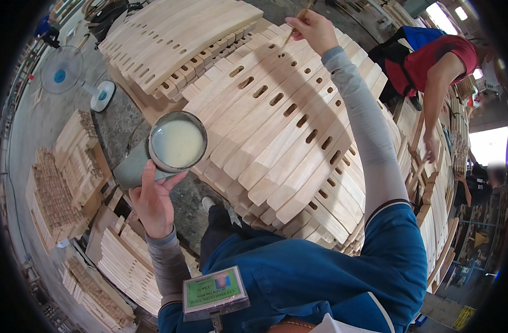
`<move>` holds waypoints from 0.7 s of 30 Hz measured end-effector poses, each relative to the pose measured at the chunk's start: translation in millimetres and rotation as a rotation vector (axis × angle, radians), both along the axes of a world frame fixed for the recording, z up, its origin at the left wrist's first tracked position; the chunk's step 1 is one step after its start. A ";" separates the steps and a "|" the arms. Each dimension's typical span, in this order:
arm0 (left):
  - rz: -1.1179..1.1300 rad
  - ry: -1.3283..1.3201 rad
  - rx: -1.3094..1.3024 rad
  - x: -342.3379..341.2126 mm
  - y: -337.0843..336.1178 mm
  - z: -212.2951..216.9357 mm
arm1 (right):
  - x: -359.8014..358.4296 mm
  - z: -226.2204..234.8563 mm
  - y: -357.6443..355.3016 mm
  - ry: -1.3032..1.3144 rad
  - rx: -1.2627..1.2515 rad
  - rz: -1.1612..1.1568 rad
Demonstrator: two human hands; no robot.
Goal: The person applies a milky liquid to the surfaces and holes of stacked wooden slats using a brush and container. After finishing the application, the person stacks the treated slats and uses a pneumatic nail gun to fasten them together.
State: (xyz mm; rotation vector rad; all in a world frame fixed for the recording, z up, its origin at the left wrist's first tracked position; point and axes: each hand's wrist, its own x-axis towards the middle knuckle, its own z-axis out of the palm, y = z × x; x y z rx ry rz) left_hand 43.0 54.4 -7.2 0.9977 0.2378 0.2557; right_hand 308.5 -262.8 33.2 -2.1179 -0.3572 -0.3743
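Observation:
My left hand (155, 201) is wrapped round a grey-green cup (133, 166) of pale, creamy liquid, held up left of the wooden slats. Between the fingertips of my right hand (316, 32) is a thin stick (291, 38), its lower end at the small holes near the far end of a slat; whether it has bristles is too small to tell. Beneath lies a stack of pale wooden slats (254, 130), side by side, each with a long slot and a smaller hole. The shadow of my right arm falls across them.
Another stack of slotted boards (170, 33) adjoins at the far left. A white fan (101, 95) stands on the floor beyond. More wooden parts (59, 188) are piled at the left. At the right, a person in red (445, 64) bends over other timber.

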 end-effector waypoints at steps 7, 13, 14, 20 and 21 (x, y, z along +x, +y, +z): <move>0.010 0.002 0.012 3.7 -1.9 3.6 | 15.4 5.7 -5.0 0.152 0.375 -0.008; -0.005 -0.015 0.004 5.5 -0.4 2.4 | 35.8 -19.3 0.9 0.190 0.279 -0.056; -0.004 -0.012 -0.006 6.1 -0.1 2.6 | 36.4 -20.0 -1.7 0.121 0.229 -0.077; 0.033 0.024 0.027 4.3 2.3 -0.2 | 30.4 -15.6 20.8 -0.174 -0.202 0.035; 0.033 0.020 0.023 4.7 2.6 -1.1 | 30.8 -13.8 22.9 -0.167 -0.203 0.046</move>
